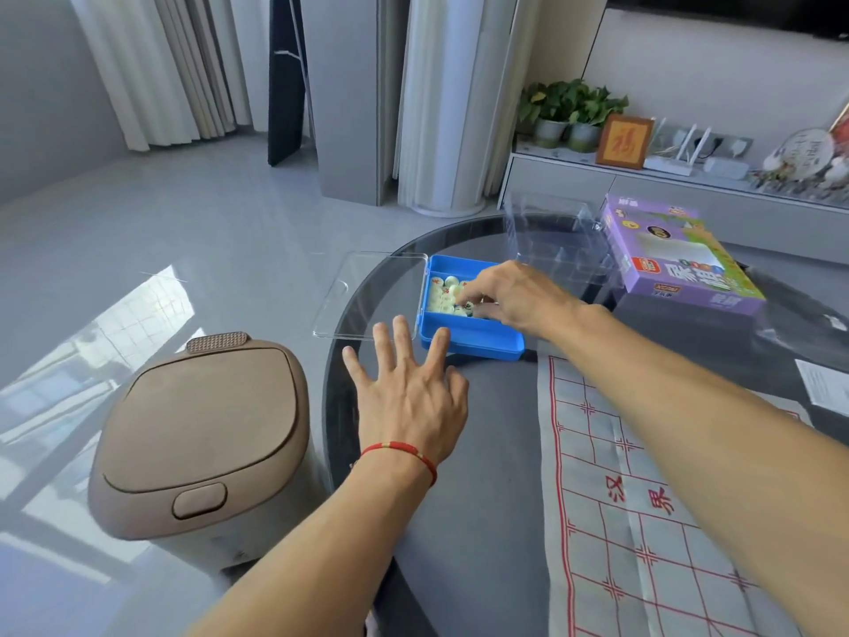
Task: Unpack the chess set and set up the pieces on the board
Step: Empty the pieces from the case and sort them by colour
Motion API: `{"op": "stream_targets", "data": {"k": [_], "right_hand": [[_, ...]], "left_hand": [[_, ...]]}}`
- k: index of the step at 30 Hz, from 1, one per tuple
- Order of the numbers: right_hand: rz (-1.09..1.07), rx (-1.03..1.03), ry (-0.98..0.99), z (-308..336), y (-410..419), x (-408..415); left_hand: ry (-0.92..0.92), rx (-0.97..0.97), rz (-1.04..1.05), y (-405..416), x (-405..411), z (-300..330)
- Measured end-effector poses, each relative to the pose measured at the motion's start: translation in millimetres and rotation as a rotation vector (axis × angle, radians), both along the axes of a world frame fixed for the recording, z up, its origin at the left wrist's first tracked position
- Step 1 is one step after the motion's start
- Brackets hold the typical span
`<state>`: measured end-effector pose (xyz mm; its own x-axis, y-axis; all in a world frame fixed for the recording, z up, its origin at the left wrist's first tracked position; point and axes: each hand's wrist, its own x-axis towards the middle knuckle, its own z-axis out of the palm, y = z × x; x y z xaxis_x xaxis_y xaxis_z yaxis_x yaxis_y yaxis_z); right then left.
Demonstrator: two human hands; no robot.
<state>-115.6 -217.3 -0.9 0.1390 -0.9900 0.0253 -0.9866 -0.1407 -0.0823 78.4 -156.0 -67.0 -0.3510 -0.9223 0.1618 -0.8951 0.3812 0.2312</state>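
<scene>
Right hand (pixel 514 294) digs round pieces (pixel 448 296) — blue plastic box (pixel 473 340).

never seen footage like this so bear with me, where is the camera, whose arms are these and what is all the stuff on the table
There is just one picture, taken by a wide-angle camera worn on a person's head, looking down at their own two arms. No machine is involved.

The left hand lies spread and open on the dark round table, its fingertips at the blue box. The right hand reaches into that box, fingers curled among the pale round chess pieces; whether one is already pinched I cannot tell.

The box's clear lid is open to its left. Nearer the camera lies the chess board sheet with red lines, no pieces on it yet. Further back sit a clear plastic tray and the purple carton. A beige bin stands on the floor.
</scene>
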Motion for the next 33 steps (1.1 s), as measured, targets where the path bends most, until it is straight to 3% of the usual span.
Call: {"op": "stream_targets", "data": {"k": [7, 14, 17, 20, 22, 24, 27, 33], "right_hand": [[0.010, 0.000, 0.002, 2.3, 0.6, -2.1], [0.036, -0.037, 0.227, -4.0, -5.3, 0.4], [-0.083, -0.147, 0.042, 1.2, -3.9, -2.5], [-0.151, -0.240, -0.349, 19.7, 19.6, -2.1], [-0.121, -0.061, -0.643, 30.8, 50.0, 4.7], [-0.063, 0.212, -0.808, 29.5, 84.2, 14.8], [-0.022, 0.407, -0.812, 11.6, 123.2, 33.6], [0.063, 0.296, -0.561, -1.1, 127.3, 43.5]], "left_hand": [[-0.009, 0.028, -0.004, -2.7, 0.3, 0.4], [0.014, 0.001, 0.008, -1.6, -0.8, 1.0], [0.013, 0.013, 0.000, -2.4, 0.5, 1.5], [0.017, 0.018, 0.001, -2.0, 0.8, 2.0], [0.024, 0.004, 0.007, -0.9, 0.0, 2.1], [0.032, -0.002, 0.012, 0.2, -0.4, 2.4], [0.014, 0.007, 0.004, -0.3, 0.2, 2.3], [0.006, 0.015, 0.003, -0.2, 1.7, 3.7]]}}
